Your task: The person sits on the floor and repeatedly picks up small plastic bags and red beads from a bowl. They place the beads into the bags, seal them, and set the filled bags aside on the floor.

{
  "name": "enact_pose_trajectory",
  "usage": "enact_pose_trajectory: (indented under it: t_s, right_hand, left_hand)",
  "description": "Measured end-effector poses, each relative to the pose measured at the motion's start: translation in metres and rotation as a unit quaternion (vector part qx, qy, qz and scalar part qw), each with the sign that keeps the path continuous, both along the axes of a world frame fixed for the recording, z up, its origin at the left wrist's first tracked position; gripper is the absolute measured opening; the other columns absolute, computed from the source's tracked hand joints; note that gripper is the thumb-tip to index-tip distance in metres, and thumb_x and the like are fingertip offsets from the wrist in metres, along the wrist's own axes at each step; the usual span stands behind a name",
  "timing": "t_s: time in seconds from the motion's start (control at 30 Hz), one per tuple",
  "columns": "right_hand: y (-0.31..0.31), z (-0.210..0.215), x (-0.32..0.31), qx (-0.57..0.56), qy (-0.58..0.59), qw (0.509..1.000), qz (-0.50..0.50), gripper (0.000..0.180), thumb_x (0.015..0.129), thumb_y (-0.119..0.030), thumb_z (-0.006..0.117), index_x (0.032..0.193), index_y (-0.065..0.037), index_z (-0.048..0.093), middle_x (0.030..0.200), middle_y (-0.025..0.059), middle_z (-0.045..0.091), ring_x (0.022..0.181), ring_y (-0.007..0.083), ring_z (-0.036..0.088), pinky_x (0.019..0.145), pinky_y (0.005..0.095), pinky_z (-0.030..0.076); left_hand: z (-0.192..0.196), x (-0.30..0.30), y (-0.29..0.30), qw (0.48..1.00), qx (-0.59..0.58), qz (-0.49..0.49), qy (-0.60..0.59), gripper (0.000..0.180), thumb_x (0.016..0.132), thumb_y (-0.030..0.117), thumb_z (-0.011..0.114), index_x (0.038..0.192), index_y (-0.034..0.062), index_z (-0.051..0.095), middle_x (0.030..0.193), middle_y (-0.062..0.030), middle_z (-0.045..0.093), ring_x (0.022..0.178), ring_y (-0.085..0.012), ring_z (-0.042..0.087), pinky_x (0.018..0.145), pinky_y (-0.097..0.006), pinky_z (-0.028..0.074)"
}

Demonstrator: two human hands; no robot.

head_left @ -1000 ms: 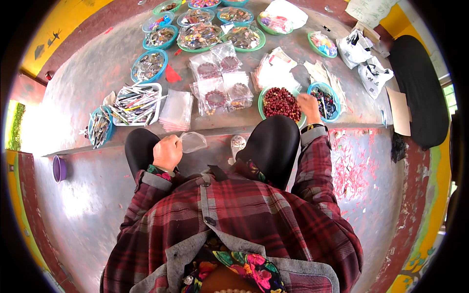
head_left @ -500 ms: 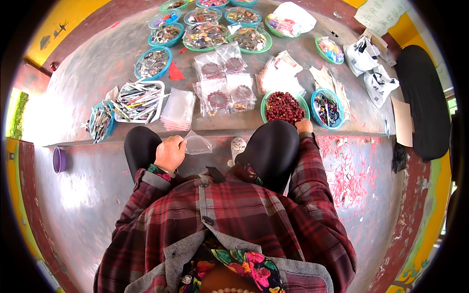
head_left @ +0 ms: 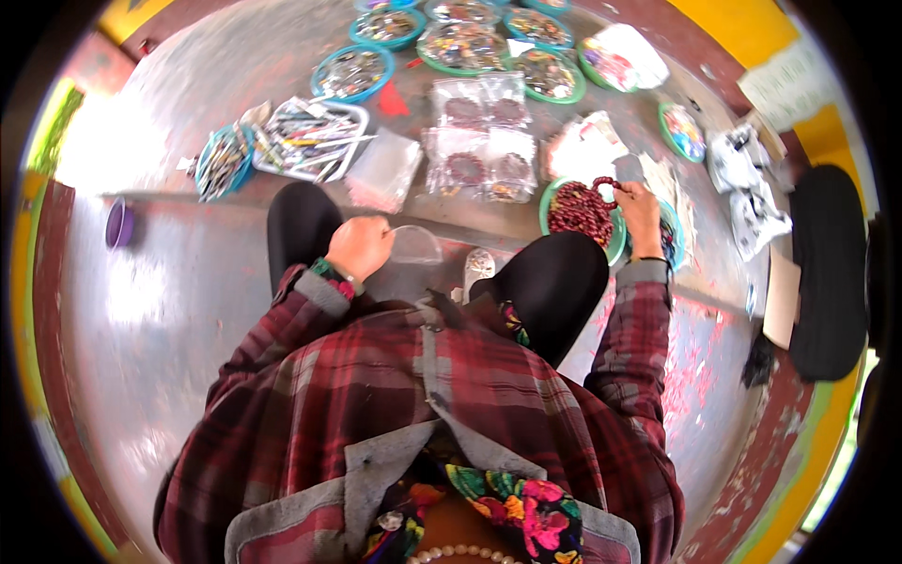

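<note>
My left hand [head_left: 359, 246] sits between my knees and grips a small clear plastic bag [head_left: 414, 246] by its edge. My right hand [head_left: 639, 209] reaches forward to the right and pinches a dark red bead bracelet [head_left: 608, 182], lifting it from a green bowl [head_left: 613, 246] filled with more dark red bead bracelets. Both sleeves are red plaid. My black-clad knees frame the space where the bag is held.
Clear packets with bracelets [head_left: 481, 141] lie ahead on the floor, beside a stack of empty clear bags [head_left: 383, 169]. Several blue and green bowls of beads [head_left: 352, 70] line the far side. A white tray of mixed items [head_left: 310, 139], a purple cup [head_left: 118, 224] and a black cushion [head_left: 827, 273] are around.
My right hand has closed on a red bracelet and raised it off the bowl. My left hand has stayed on the clear bag between my knees.
</note>
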State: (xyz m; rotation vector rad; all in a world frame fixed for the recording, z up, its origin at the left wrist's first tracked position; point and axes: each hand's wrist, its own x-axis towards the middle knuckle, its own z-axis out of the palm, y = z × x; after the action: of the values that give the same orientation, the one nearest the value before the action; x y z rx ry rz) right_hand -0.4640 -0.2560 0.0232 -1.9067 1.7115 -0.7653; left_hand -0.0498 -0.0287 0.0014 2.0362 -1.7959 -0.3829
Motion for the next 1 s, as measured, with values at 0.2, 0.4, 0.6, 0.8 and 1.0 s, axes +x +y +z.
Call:
enact_pose_trajectory:
  t_s: [0.2,0.4,0.6,0.8,1.0]
  right_hand:
    - [0.057,0.084,0.131,0.111,-0.25,0.94,0.203,0.017,0.079,-0.008,0.063,0.094,-0.001,0.064,0.079,0.0013,0.063,0.065,0.0045,0.052,0.059,0.02,0.043]
    - [0.114,0.058,0.211,0.198,-0.295,0.876,0.327,0.016,0.079,-0.005,0.065,0.095,-0.002,0.064,0.08,-0.0007,0.063,0.075,0.0052,0.055,0.065,0.0211,0.046]
    - [0.134,0.01,0.224,0.073,-0.228,0.891,0.386,0.019,0.075,-0.006,0.067,0.094,-0.004,0.064,0.081,0.0074,0.061,0.072,0.0158,0.059,0.065,0.0258,0.047]
    - [0.131,0.005,0.221,0.036,-0.179,0.898,0.4,0.017,0.076,-0.001,0.065,0.093,0.0,0.063,0.085,0.0073,0.062,0.073,0.0135,0.061,0.064,0.0254,0.048]
    - [0.132,0.001,0.222,-0.061,-0.08,0.874,0.476,0.022,0.072,-0.011,0.065,0.093,-0.006,0.063,0.084,0.0116,0.063,0.079,0.0299,0.059,0.071,0.0372,0.046]
  left_hand:
    - [0.019,-0.002,-0.001,0.999,0.027,0.038,-0.013,0.025,0.076,0.026,0.056,0.07,0.0023,0.064,0.071,-0.0187,0.061,0.072,-0.037,0.059,0.066,-0.045,0.046]
    - [0.022,0.0,-0.002,0.998,0.039,0.044,0.008,0.024,0.074,0.024,0.055,0.069,0.0016,0.063,0.073,-0.0191,0.061,0.073,-0.0376,0.059,0.067,-0.046,0.046]
    - [0.017,0.0,0.0,0.998,0.048,0.039,0.024,0.022,0.072,0.022,0.056,0.071,0.0019,0.064,0.074,-0.0195,0.061,0.075,-0.0376,0.059,0.068,-0.045,0.046]
    - [0.015,-0.006,0.0,0.997,0.051,0.034,0.051,0.022,0.072,0.022,0.057,0.071,0.0014,0.064,0.072,-0.0203,0.06,0.073,-0.0383,0.059,0.067,-0.045,0.046]
    - [0.016,-0.012,-0.004,0.994,0.042,0.004,0.101,0.022,0.072,0.022,0.058,0.071,0.0006,0.064,0.07,-0.0215,0.059,0.071,-0.0389,0.059,0.066,-0.045,0.046]
